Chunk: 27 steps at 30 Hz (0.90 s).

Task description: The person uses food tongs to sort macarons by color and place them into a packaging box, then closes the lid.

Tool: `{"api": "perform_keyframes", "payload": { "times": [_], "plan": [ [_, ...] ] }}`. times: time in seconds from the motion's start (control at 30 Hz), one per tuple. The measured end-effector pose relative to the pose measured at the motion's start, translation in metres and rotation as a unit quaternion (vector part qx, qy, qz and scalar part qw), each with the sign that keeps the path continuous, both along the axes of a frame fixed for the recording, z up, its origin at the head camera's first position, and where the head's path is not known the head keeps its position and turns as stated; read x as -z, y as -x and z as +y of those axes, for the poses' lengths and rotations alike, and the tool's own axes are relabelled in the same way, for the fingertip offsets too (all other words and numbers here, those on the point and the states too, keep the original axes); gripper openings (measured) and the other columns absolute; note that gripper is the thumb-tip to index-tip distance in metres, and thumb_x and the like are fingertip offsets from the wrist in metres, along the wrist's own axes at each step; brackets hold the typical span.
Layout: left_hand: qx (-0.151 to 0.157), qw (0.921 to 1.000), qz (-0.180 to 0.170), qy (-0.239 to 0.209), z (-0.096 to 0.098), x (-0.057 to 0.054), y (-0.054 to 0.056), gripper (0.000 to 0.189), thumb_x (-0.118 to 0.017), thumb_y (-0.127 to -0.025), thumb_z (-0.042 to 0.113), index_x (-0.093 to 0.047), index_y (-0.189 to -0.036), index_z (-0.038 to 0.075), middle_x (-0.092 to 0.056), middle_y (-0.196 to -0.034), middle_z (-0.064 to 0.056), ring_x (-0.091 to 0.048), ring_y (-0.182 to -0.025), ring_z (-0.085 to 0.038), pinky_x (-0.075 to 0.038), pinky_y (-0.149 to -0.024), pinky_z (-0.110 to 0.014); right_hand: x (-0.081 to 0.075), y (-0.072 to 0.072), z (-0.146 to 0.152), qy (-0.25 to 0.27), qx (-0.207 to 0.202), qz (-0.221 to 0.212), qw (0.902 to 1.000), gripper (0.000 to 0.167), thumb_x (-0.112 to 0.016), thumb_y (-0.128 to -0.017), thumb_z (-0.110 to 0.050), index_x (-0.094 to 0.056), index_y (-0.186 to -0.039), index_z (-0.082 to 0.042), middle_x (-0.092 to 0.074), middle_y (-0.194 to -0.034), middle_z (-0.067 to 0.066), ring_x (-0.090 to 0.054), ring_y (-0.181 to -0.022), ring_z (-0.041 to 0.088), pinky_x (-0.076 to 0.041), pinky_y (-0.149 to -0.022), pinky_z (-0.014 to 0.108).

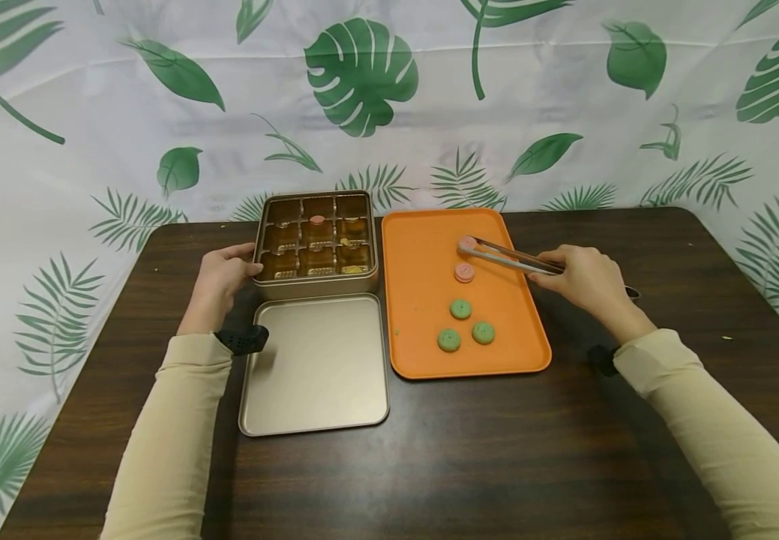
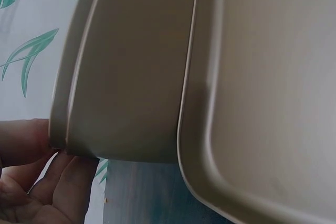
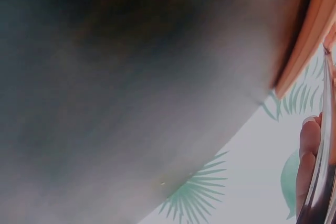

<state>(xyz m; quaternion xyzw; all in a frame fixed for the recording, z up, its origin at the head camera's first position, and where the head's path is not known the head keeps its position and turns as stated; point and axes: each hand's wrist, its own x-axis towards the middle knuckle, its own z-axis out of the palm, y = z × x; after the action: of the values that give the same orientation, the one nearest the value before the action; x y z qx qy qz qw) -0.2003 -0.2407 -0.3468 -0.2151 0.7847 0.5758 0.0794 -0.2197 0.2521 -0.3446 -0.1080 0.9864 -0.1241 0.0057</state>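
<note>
My left hand (image 1: 217,281) grips the left side of a square metal tin (image 1: 318,286), thumb at its rim. Inside is a gold insert split into compartments; a pink macaron (image 1: 316,220) lies in one, yellowish bits in a few others. My right hand (image 1: 588,279) holds metal tongs (image 1: 512,259), whose tips are around a pink macaron (image 1: 467,244) over the far part of an orange tray (image 1: 419,300). Whether that macaron touches the tray, I cannot tell. Nearer on the tray lie another pink macaron (image 1: 464,272) and three green macarons (image 1: 460,309). In the right wrist view, fingers (image 3: 308,140) show beside the tongs.
A flat metal lid (image 1: 315,367) lies in front of the tin, left of the tray. Everything stands on a dark wooden table (image 1: 470,450). Behind it hangs a white cloth (image 1: 450,97) with green leaf prints.
</note>
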Motion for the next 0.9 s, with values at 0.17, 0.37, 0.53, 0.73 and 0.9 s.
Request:
{"api": "perform_keyframes", "payload": {
  "times": [0.17,0.37,0.53,0.73,0.9],
  "plan": [
    [0.000,1.0000,-0.001,0.000,0.000,0.000,0.000,0.054,-0.046,-0.097,0.005,-0.033,-0.149,0.011,-0.027,-0.156,-0.013,-0.037,-0.140,-0.028,-0.028,-0.120,-0.041,-0.003,0.004,-0.009,0.016,0.009,0.012,0.9998,0.044,-0.071,-0.085,-0.032,-0.067,-0.120,-0.006,-0.069,-0.099,0.020,-0.056,-0.059,0.024,-0.038,-0.042,0.031],
    [0.001,1.0000,-0.003,0.000,0.000,0.000,0.000,0.054,-0.047,-0.097,0.005,-0.033,-0.149,0.011,-0.027,-0.156,-0.014,-0.037,-0.140,-0.028,-0.027,-0.120,-0.042,-0.011,0.011,-0.027,0.033,0.011,0.033,0.9989,0.044,-0.072,-0.084,-0.030,-0.067,-0.120,-0.006,-0.069,-0.103,0.021,-0.060,-0.065,0.030,-0.040,-0.043,0.033],
    [0.003,1.0000,-0.005,0.004,0.000,0.001,0.000,0.054,-0.047,-0.098,0.006,-0.033,-0.150,0.012,-0.026,-0.157,-0.013,-0.035,-0.141,-0.029,-0.025,-0.121,-0.044,-0.021,0.014,-0.047,0.050,0.016,0.036,0.9980,0.045,-0.072,-0.084,-0.033,-0.067,-0.121,-0.008,-0.069,-0.108,0.021,-0.062,-0.073,0.033,-0.044,-0.048,0.036],
    [0.006,1.0000,0.000,0.001,0.001,0.001,0.000,0.055,-0.047,-0.097,0.006,-0.033,-0.150,0.012,-0.026,-0.157,-0.013,-0.033,-0.142,-0.029,-0.027,-0.120,-0.043,-0.033,0.018,-0.075,0.073,0.007,0.034,0.9967,0.045,-0.070,-0.086,-0.036,-0.067,-0.123,-0.011,-0.067,-0.117,0.019,-0.062,-0.073,0.032,-0.043,-0.048,0.035],
    [0.005,1.0000,0.003,-0.001,0.002,0.001,0.000,0.054,-0.047,-0.097,0.005,-0.033,-0.150,0.011,-0.026,-0.157,-0.013,-0.034,-0.141,-0.028,-0.029,-0.120,-0.042,-0.038,0.021,-0.101,0.085,-0.020,0.032,0.9957,0.045,-0.068,-0.088,-0.036,-0.065,-0.126,-0.013,-0.068,-0.117,0.016,-0.041,-0.043,0.017,-0.028,-0.038,0.027]
  ]
}}
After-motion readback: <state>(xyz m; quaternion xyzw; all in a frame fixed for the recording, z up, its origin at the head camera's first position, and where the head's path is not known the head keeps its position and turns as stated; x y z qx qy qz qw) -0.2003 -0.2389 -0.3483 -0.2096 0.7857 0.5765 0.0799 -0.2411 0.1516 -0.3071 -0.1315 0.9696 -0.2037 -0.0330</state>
